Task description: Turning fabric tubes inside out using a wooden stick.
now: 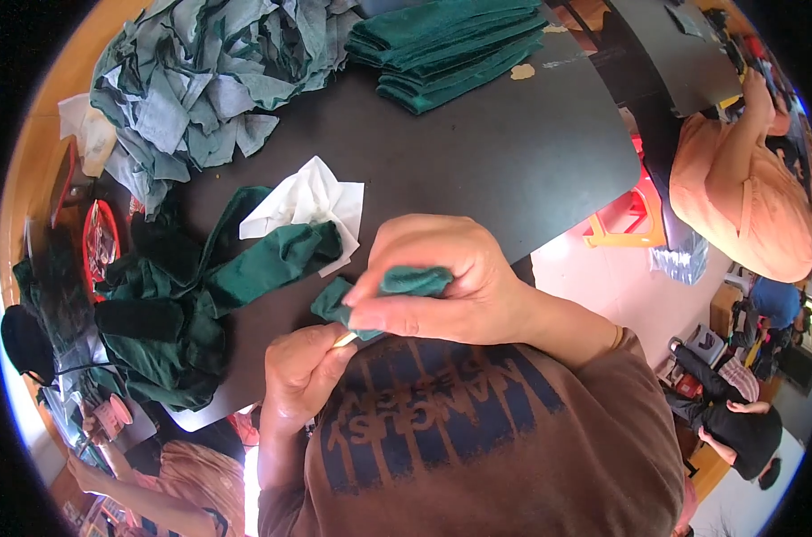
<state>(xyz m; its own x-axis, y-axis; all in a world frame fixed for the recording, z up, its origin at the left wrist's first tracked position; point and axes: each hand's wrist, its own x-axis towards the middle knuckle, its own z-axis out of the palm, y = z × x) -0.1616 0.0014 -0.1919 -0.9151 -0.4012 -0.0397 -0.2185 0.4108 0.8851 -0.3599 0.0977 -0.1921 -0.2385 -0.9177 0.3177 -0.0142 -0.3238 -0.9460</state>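
My right hand [450, 273] is closed around a small piece of dark green velvet cloth [415, 280], which bulges out between thumb and fingers. Lower and to the left, my left hand [303, 371] pinches a thin pale stick [344, 340]. The stick's upper end meets the green cloth below my right thumb; whether it goes inside cannot be made out. Both hands are close together in front of my chest, over the table's near edge. Beyond them lies a crumpled white tissue [307, 201], partly covered by a strip of green velvet [276, 264].
Sewn green velvet pieces [160, 336] are heaped at left, near a red basket [102, 242]. Grey-backed green cut pieces [209, 76] pile up at far left on the dark table [477, 170]. Folded green velvet [450, 49] is stacked behind. An orange stool [634, 215] and other people are nearby.
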